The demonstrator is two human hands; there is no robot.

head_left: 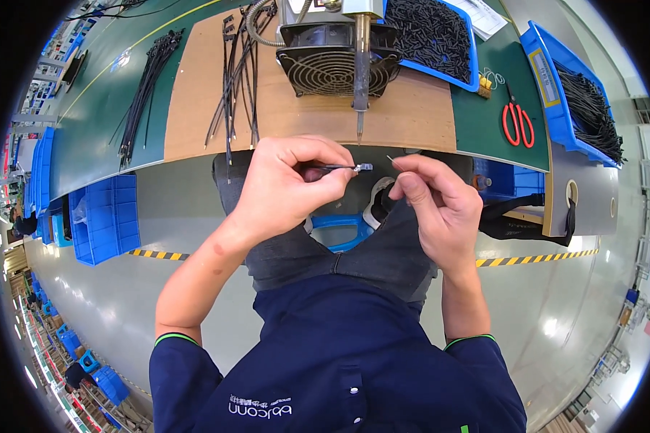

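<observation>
My left hand pinches a thin black cable between thumb and forefinger. The small metallic connector at the cable's end sticks out to the right of the fingertips. Facing it, my right hand has thumb and forefinger closed on a thin silvery wire, only whose short tip shows. A gap separates the wire tip from the connector. Above them a soldering iron hangs upright, its pointed tip just over the board's front edge and touching neither piece.
A black fan stands behind the iron on a brown board. Black cables lie left of it, another bundle farther left. At right are blue trays of black parts, red-handled scissors and a blue bin of cables.
</observation>
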